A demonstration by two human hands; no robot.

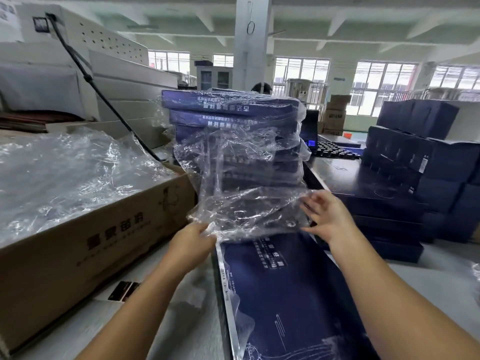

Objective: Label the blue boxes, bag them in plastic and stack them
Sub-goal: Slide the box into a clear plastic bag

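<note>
Maybe halfway, I'd guess. A bagged stack (233,120) stood at the worktop's (441,266) far edge, with unbagged boxes (415,162) along the right. The left hand (193,242) pinched the plastic bag (249,211) and the right hand (328,216) pressed spread fingers on it, over the blue box (285,294) at the near edge.

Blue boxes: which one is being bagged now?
The flat blue box lying between the forearms: the left hand grips a clear plastic bag at its far end; the other blue boxes are stacked.

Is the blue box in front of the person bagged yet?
Not yet: the blue box lies mostly bare; the plastic bag, gripped by the left hand and touched by the right hand, covers only its far end.
</note>
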